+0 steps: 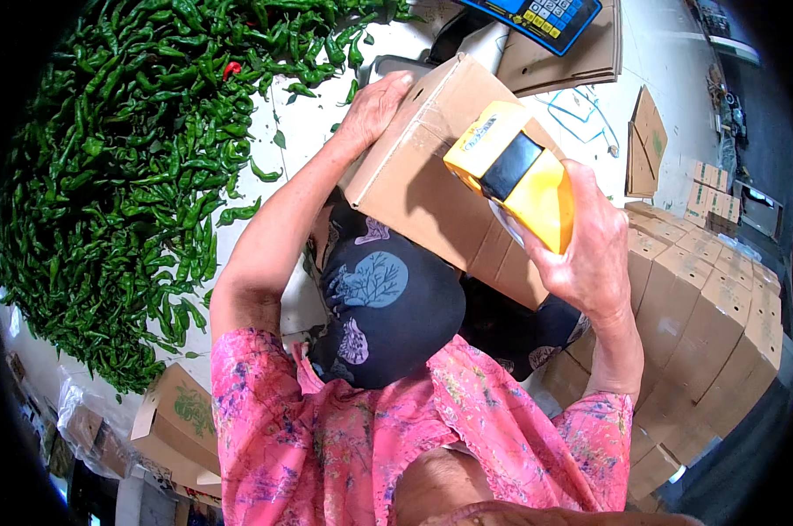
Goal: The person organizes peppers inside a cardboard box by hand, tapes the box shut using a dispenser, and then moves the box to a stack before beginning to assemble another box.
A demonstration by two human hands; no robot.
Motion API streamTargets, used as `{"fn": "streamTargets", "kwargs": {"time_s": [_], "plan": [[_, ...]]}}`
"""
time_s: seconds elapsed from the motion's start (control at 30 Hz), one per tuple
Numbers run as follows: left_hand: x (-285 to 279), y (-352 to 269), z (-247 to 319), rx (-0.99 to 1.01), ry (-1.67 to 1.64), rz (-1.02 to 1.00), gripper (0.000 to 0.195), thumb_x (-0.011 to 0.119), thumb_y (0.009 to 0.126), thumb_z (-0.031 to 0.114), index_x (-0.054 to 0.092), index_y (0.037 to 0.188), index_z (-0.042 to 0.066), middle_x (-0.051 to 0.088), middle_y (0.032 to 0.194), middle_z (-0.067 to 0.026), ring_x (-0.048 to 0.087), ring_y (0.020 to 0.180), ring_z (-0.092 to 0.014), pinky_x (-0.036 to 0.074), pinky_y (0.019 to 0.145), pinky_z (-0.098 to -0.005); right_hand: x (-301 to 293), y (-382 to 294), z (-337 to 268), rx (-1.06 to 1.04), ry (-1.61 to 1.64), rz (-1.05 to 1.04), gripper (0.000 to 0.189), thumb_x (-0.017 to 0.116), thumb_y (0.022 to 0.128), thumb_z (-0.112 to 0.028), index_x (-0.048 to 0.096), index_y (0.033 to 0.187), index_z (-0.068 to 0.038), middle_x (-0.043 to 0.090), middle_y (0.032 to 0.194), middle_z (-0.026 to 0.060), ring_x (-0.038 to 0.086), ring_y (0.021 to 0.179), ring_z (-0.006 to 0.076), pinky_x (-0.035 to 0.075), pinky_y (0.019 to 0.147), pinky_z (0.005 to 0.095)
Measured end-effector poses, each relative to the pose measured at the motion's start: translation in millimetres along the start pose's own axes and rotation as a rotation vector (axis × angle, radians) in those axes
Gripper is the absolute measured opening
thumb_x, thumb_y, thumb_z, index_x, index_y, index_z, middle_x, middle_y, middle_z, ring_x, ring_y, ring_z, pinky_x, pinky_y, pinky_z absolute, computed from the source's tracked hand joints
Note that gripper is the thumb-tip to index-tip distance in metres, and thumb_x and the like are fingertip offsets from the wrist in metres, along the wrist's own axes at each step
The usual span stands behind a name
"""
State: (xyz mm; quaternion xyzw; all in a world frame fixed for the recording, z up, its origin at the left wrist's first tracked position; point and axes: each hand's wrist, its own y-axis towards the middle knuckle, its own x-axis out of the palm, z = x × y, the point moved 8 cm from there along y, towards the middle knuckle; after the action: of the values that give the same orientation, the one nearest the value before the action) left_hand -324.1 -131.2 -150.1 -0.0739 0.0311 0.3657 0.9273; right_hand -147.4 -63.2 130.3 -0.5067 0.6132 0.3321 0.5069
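Note:
A brown cardboard box point(436, 164) rests tilted in front of me, close to my knees in dark printed trousers. My left hand point(378, 105) lies on its upper left side, the fingers over the edge. In my right hand point(590, 243) is a yellow handheld tape dispenser point(514, 177) with a dark panel, held above the right part of the box. A strip of clear tape seems to run along the box's left edge. Whether the dispenser touches the cardboard cannot be told.
A large heap of green chili peppers point(127, 164) covers the floor at left. Stacked cartons point(692, 315) stand at right. Flat cardboard point(560, 59) and a blue-rimmed digital scale point(544, 16) are at the top. An open carton point(179, 414) sits lower left; blue strapping point(577, 115) lies on the floor.

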Motion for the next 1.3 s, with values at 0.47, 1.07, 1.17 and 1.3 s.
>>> {"fn": "streamTargets", "kwargs": {"time_s": [0.47, 1.07, 1.17, 1.3], "plan": [[33, -30, 173, 0.497, 1.072, -0.114, 0.038, 0.058, 0.093, 0.027, 0.058, 0.129, 0.016, 0.047, 0.147, -0.015, 0.055, 0.126, -0.035, 0.051, 0.101, -0.0417, -10, -5, -6, -0.126, -0.048, 0.018, 0.051, 0.078, 0.076, -0.02, 0.05, 0.113, 0.0, 0.066, 0.089, 0.0236, 0.068, 0.082, 0.0413, 0.057, 0.071, 0.0469], [55, -31, 189, 0.246, 1.159, -0.08, 0.05, 0.041, 0.102, 0.046, 0.047, 0.144, 0.017, 0.069, 0.11, -0.0232, 0.067, 0.096, -0.044, 0.051, 0.084, -0.0535, -23, -195, 184, 0.011, 0.029, 0.091, 0.058, 0.083, 0.072, -0.015, 0.05, 0.119, -0.005, 0.066, 0.101, 0.0209, 0.068, 0.089, 0.0405, 0.057, 0.077, 0.0442], [41, -27, 181, 0.242, 1.067, -0.018, 0.056, 0.039, 0.103, 0.054, 0.046, 0.144, 0.017, 0.071, 0.101, -0.0254, 0.067, 0.094, -0.047, 0.051, 0.082, -0.0541, -11, -194, 195, 0.015, 0.087, 0.09, 0.058, 0.082, 0.072, -0.015, 0.05, 0.119, -0.005, 0.067, 0.1, 0.0205, 0.068, 0.087, 0.0403, 0.058, 0.078, 0.0437], [44, -25, 180, 0.237, 1.057, -0.018, 0.058, 0.039, 0.102, 0.055, 0.047, 0.144, 0.017, 0.071, 0.103, -0.0253, 0.067, 0.096, -0.046, 0.051, 0.084, -0.0531, 2, -197, 206, 0.019, 0.127, 0.096, 0.058, 0.083, 0.073, -0.018, 0.05, 0.119, -0.006, 0.067, 0.099, 0.0203, 0.069, 0.087, 0.0401, 0.059, 0.077, 0.0429]]}}
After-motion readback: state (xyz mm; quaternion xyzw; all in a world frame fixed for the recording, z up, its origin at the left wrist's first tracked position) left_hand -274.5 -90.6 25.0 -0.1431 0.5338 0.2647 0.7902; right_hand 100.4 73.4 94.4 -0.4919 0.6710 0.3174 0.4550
